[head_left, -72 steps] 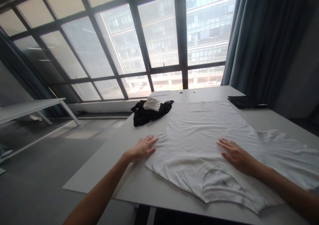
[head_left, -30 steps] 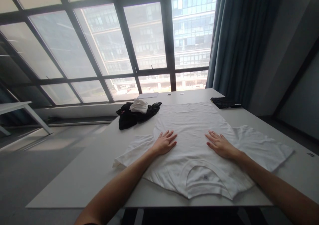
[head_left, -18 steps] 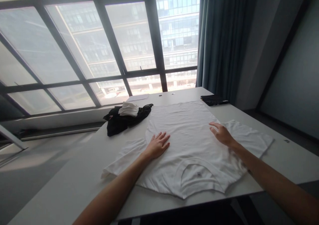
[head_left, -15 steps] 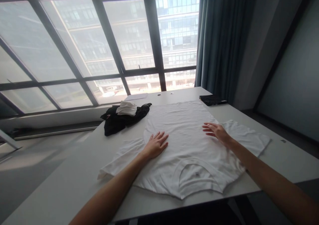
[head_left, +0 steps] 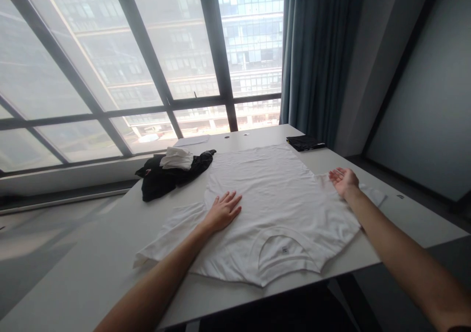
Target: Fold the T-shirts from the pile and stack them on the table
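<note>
A white T-shirt point(head_left: 265, 190) lies spread on the table, its collar toward me and its hem at the far end. My left hand point(head_left: 223, 210) rests flat on the shirt's left side, fingers spread. Over the right sleeve is my right hand point(head_left: 344, 181), palm turned up and fingers loosely apart, with nothing visible in it. Part of that sleeve is hidden behind my right hand and forearm. The left sleeve lies out to the side under my left forearm, with small creases.
Left of the shirt, a heap of black clothing point(head_left: 158, 182) has a bundled white cloth point(head_left: 177, 158) on top. A folded black garment point(head_left: 305, 143) lies at the far right of the white table point(head_left: 99, 253). Windows and a dark curtain point(head_left: 316, 52) stand behind.
My right hand has moved right, from the shirt's body to above the right sleeve, and turned palm up. My left hand stays on the shirt. The view has shifted slightly.
</note>
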`<state>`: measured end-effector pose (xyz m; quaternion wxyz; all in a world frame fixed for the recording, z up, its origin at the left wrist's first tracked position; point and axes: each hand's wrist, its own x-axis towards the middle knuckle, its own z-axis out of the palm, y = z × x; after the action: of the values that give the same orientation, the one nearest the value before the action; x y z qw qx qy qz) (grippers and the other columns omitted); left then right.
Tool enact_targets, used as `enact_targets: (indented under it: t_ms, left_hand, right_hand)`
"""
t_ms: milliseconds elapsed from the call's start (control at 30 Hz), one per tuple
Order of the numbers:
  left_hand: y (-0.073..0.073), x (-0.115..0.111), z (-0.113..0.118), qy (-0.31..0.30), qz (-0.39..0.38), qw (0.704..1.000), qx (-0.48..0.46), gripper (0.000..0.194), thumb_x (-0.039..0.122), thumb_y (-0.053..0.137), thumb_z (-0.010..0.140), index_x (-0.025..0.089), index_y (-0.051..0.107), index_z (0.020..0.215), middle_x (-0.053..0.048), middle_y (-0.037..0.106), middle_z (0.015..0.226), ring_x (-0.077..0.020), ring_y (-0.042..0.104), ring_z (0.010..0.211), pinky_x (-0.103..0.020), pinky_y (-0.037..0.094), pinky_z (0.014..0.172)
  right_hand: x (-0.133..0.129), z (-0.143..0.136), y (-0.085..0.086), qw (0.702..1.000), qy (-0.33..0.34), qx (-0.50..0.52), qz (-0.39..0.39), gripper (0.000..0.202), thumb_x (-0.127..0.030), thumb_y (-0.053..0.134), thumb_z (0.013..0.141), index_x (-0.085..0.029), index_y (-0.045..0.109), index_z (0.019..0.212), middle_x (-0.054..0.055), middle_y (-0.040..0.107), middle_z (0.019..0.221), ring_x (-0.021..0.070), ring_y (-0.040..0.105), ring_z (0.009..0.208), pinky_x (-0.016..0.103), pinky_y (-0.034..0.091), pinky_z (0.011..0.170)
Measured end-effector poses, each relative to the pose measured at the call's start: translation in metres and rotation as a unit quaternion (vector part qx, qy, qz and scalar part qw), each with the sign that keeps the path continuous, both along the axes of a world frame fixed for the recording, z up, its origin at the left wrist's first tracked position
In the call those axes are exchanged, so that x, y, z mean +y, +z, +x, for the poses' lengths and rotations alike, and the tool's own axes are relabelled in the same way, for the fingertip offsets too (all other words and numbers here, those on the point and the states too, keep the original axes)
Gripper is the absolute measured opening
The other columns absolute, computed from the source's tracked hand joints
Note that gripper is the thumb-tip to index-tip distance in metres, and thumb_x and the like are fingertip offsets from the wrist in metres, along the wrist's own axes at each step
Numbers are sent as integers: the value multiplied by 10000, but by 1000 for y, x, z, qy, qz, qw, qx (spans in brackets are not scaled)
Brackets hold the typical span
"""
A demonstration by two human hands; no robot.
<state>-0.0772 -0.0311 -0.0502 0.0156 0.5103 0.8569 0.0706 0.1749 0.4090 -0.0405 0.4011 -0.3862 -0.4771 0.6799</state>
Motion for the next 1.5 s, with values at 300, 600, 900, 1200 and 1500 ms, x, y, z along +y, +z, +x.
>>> enact_targets:
  t_ms: [300,600,900,1200,1500]
  left_hand:
    - [-1,-2,0,-3,-1,1000,-1,587,533,327,1041,291,393,1571,-70,265,1671,-312,205,1550,-604,185,1214]
    - [28,54,10,-83,41,996,2,576,462,430,1019,212,437,1539,-112,342,1640,-307,287,1522,-499,272,1226]
    - [15,136,57,-158,22,987,-20,410,340,412,1024,253,531,1406,-68,416,1599,-262,273,1529,-529,225,1240]
    - [2,135,52,-156,53,986,-32,410,348,407,1017,264,533,1399,-53,409,1605,-275,272,1529,-556,222,1236]
    - [-3,138,48,-153,43,987,-16,479,374,380,1021,214,486,1460,-82,367,1630,-273,251,1539,-521,212,1246]
  right_hand:
    - [-45,-20,-4,967,254,17,-4,437,-431,253,1006,-172,574,1150,241,626,1313,289,666,1182,526,526,1009]
    - [-81,-39,3,996,85,4,31,353,-399,443,925,-237,594,1199,127,598,1370,227,674,1101,391,565,950]
    - [-180,-98,9,968,221,82,-84,223,-341,520,953,-180,647,1039,130,620,1251,158,674,821,297,583,701]
    - [-186,-101,1,978,174,102,-48,151,-261,581,908,-183,696,968,68,691,1016,160,660,773,270,558,634]
    - [-186,-93,3,970,203,121,-60,194,-245,514,971,-175,691,936,92,680,1125,162,667,852,292,580,752]
